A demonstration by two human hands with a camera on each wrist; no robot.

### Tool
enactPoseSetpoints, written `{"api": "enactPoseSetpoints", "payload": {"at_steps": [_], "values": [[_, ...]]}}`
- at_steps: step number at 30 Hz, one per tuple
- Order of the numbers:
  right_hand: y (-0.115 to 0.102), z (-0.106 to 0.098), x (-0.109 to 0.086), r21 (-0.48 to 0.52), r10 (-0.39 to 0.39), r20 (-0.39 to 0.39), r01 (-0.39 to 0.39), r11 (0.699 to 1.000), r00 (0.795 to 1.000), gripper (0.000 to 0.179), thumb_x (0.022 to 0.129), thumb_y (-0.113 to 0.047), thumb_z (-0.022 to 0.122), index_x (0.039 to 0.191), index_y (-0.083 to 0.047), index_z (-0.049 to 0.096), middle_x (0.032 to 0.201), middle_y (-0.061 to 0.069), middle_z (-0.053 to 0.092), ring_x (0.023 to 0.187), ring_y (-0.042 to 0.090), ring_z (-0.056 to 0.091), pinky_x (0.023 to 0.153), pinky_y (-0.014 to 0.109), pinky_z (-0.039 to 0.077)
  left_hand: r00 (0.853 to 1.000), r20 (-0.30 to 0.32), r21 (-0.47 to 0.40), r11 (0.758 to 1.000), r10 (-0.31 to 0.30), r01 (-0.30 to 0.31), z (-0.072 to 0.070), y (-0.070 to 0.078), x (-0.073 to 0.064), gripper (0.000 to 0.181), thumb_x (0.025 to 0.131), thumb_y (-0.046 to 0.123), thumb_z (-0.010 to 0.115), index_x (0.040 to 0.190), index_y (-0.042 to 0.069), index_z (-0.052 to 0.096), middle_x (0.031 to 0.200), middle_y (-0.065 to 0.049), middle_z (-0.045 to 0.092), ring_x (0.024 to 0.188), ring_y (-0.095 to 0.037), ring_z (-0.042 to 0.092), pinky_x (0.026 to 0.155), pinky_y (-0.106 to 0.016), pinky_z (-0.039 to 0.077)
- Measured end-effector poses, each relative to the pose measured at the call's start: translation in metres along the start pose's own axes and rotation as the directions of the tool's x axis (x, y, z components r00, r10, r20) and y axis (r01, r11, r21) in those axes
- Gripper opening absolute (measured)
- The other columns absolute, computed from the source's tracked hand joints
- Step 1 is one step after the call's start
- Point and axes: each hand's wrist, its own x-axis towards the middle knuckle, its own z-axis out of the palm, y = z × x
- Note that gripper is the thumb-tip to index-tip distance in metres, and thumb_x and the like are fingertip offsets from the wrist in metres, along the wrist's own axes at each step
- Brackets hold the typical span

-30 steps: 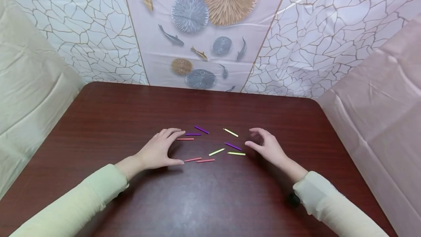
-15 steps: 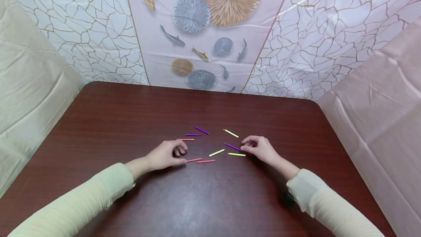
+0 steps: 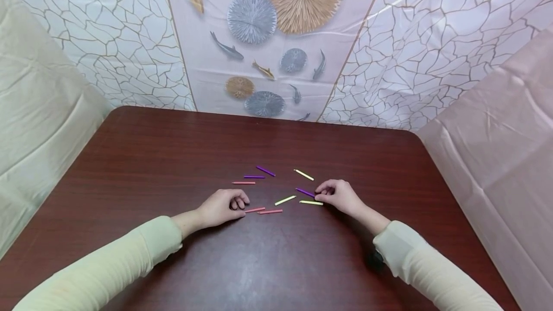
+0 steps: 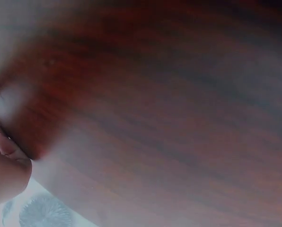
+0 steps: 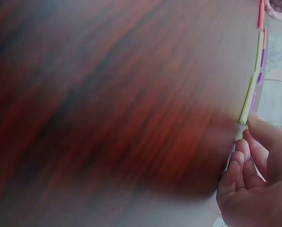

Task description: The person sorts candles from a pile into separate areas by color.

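On the dark wood table lie several thin birthday candles. My left hand (image 3: pixel 221 207) has its fingers curled, with the thumb tip over the left end of a red candle (image 3: pixel 256 209); I cannot tell whether it pinches it. A second red candle (image 3: pixel 270 211) lies beside that one. My right hand (image 3: pixel 341 197) pinches the right end of a purple candle (image 3: pixel 305 192) between thumb and forefinger. Just below its thumb is a yellow candle (image 3: pixel 311 202). In the right wrist view this candle (image 5: pixel 247 101) runs up to the thumb. The left wrist view shows mostly blurred table (image 4: pixel 169 132).
Two purple candles (image 3: pixel 265 171) and a red candle (image 3: pixel 244 183) lie farther back on the left. Two more yellow candles, one at the back (image 3: pixel 304 174) and one in the middle (image 3: pixel 285 200), are spread between the hands. Patterned cloth (image 3: pixel 259 61) hangs behind the table (image 3: pixel 259 263).
My left hand has moved right and nearer, its fingers curling in beside the red candle. My right hand has come left, its thumb and forefinger drawing together at the purple candle's end.
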Motion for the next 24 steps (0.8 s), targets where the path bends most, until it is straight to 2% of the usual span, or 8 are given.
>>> {"api": "enactPoseSetpoints", "payload": {"at_steps": [9,24], "values": [[0.0008,0.0020,0.0012,-0.082,-0.048,-0.022,0.046,0.996,0.999,0.006,0.075,-0.011,0.075,0.076,-0.006,0.072,0.068,0.001,0.065,0.061,0.001,0.048,0.058,0.018,0.041,1.000,-0.004,0.030,1.000,0.001,-0.001,0.0003,-0.0003,0.0012,0.011,0.079,0.008,0.069,0.089,0.009,0.066,0.073,0.006,0.061,0.067,0.003,0.050,0.065,-0.018,0.045],[-0.0007,0.0003,0.0038,-0.096,-0.024,-0.017,0.022,0.995,1.000,0.006,0.077,-0.012,0.073,0.075,-0.006,0.072,0.067,0.001,0.067,0.062,0.005,0.052,0.060,0.019,0.043,1.000,-0.002,0.076,0.997,0.022,-0.021,0.0007,-0.0030,0.0017,0.006,0.081,0.008,0.067,0.085,0.011,0.069,0.075,0.005,0.063,0.068,0.001,0.051,0.065,-0.017,0.045]]}}
